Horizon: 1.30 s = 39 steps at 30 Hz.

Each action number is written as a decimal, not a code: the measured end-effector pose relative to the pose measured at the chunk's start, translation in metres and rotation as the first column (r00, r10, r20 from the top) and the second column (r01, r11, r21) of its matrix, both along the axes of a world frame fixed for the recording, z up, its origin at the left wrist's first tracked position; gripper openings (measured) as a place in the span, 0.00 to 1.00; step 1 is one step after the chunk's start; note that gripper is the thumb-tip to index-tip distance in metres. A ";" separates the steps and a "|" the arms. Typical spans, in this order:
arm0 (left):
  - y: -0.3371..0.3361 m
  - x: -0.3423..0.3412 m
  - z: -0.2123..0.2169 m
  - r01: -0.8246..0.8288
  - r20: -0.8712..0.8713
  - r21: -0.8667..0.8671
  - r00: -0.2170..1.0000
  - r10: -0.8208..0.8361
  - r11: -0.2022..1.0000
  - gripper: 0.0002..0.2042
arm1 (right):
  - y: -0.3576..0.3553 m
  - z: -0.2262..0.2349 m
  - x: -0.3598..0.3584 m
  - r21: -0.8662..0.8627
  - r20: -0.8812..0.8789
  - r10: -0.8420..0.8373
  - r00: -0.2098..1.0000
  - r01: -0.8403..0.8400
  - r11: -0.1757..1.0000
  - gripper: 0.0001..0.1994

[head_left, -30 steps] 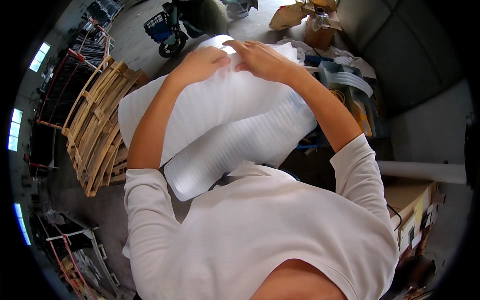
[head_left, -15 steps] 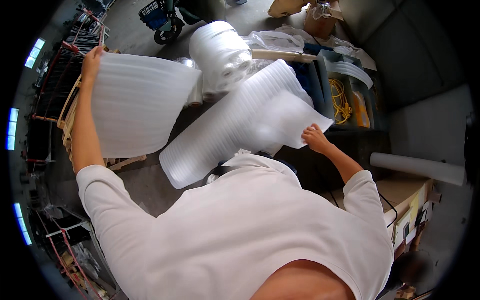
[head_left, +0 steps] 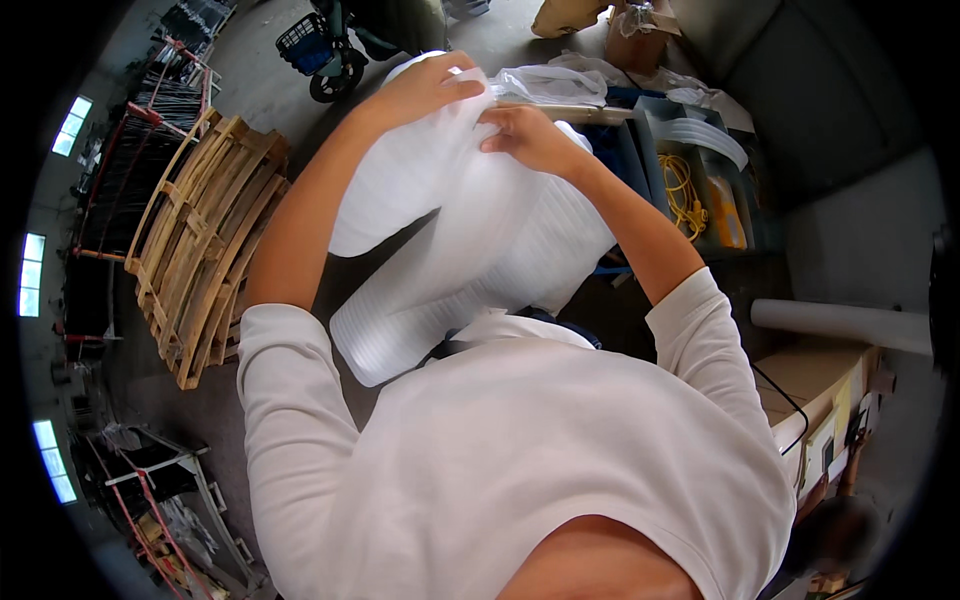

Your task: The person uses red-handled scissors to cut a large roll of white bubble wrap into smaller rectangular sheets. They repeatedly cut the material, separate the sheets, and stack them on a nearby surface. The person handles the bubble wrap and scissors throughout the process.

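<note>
In front of me, my left hand [head_left: 428,90] has its fingers closed on the upper edge of a thin white foam sheet [head_left: 385,200]. Close to its right, my right hand [head_left: 528,137] pinches the same sheet near a gathered fold. The sheet hangs doubled between my arms, one flap falling to the left and the other over a thick white foam roll [head_left: 375,340]. That roll lies slantwise below my hands, its upper part mostly covered. Behind the sheet, another white roll [head_left: 405,68] is largely hidden.
Stacked wooden pallets [head_left: 200,250] stand to the left. At the right, a grey open bin [head_left: 655,190] contains a coiled yellow cord [head_left: 682,200]. A long white tube [head_left: 840,325] lies above a cardboard surface [head_left: 820,375]. A two-wheeled vehicle with a basket [head_left: 302,42] is parked at the back.
My left hand has swung from the far left to the centre, bringing its end of the sheet. My right hand has moved up and left, and the sheet has folded between them.
</note>
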<state>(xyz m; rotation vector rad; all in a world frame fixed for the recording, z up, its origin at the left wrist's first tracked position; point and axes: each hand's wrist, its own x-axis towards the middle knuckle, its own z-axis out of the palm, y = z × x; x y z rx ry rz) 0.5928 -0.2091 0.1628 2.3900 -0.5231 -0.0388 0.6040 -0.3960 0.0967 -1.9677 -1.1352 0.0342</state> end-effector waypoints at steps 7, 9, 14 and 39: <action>0.047 -0.009 0.016 0.076 -0.326 0.128 0.945 -0.031 0.989 0.10 | -0.032 0.023 0.007 0.136 0.607 -0.263 0.750 0.228 0.964 0.11; 0.034 -0.006 0.016 0.122 -0.286 0.114 0.955 -0.085 0.986 0.09 | -0.022 0.045 0.001 0.073 0.677 -0.178 0.714 0.176 0.982 0.11; -0.005 -0.006 0.015 0.022 0.019 0.197 0.999 -0.026 0.980 0.09 | -0.005 0.059 0.015 -0.176 0.327 0.032 0.944 0.028 0.984 0.22; 0.190 -0.036 -0.095 -0.719 -0.201 0.100 0.662 0.722 0.688 0.17 | -0.161 -0.078 0.037 -0.365 0.371 0.350 0.860 -0.212 0.907 0.03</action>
